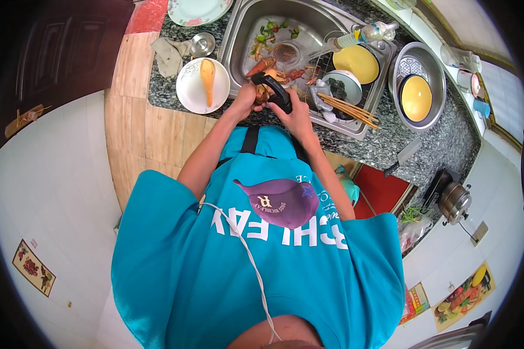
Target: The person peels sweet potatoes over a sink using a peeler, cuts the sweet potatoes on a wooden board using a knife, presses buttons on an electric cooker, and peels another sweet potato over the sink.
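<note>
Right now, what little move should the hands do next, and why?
Maybe a small peeling stroke: the right hand seems to hold a black peeler by the brownish vegetable in the left hand. Scraps lie in the sink.

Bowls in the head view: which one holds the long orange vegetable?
The white bowl on the counter, left of the sink; the orange vegetable lies in it, and none shows in the yellow bowls at right.

Left forearm (215,142) and right forearm (327,174) bare, both reaching forward and angled inward, left hand (247,102) curled in a closed grip, right hand (296,118) near it, likewise closed, both hands partly hidden from where I stand
</note>
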`<state>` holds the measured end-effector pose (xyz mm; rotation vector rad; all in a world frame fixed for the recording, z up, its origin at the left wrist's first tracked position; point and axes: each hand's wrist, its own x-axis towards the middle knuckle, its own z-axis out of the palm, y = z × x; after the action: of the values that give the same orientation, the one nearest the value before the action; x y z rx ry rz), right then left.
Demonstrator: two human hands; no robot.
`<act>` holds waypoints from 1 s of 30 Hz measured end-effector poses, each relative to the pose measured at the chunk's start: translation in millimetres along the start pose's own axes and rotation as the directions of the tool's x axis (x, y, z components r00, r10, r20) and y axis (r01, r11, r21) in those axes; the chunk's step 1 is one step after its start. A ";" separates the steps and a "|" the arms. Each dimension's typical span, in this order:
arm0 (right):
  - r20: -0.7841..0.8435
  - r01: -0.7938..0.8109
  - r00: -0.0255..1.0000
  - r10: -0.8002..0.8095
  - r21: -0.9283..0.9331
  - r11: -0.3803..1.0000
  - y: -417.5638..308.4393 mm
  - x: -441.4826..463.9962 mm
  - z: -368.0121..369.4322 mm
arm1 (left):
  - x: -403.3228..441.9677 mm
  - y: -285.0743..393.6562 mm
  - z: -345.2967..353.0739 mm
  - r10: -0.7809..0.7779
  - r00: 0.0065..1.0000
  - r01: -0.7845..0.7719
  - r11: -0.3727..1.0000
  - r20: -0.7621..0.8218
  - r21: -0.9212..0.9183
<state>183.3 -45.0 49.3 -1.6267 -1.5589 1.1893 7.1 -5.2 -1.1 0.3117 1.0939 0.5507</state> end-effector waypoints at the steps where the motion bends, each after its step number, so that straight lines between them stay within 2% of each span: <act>1: 0.019 -0.015 1.000 0.016 -0.028 0.999 -0.2 -0.2 -0.6 | -0.4 -0.1 -0.7 -0.001 1.000 0.001 1.000 0.016 -0.002; 9: 0.095 0.007 0.995 -0.006 -0.013 1.000 2.9 -0.4 -2.9 | -4.4 -1.4 1.1 -0.012 0.999 0.013 1.000 -0.033 0.003; 14: 0.093 0.034 0.995 -0.026 -0.081 0.996 7.8 1.1 -3.9 | -8.6 3.7 -0.1 -0.049 0.997 0.048 0.999 0.058 0.014; 20: 0.040 0.134 0.991 -0.130 -0.095 0.986 8.7 2.3 -8.2 | -6.7 2.4 -3.1 -0.095 0.990 0.098 0.995 0.106 -0.018; 22: -0.047 -0.037 0.998 0.031 -0.146 0.989 16.6 3.6 -14.2 | -11.7 3.5 -3.5 -0.128 0.984 0.132 0.991 0.125 -0.023; 23: -0.116 -0.043 0.993 0.034 -0.078 0.996 24.4 5.1 -16.8 | -13.7 4.9 -4.5 -0.161 0.976 0.166 0.986 0.144 -0.026; 28: -0.138 -0.083 0.988 0.063 -0.143 0.986 27.6 3.5 -14.6 | -12.7 -3.9 -12.8 -0.146 0.969 0.161 0.985 0.199 -0.060; 30: -0.164 -0.083 0.985 0.058 -0.151 0.985 29.9 7.4 -11.8 | -13.9 -2.9 -14.1 -0.154 0.964 0.161 0.987 0.215 -0.014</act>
<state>206.7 -40.2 26.7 -1.8448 -1.5366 0.9658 -9.6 -15.9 1.7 0.2480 0.8920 0.3821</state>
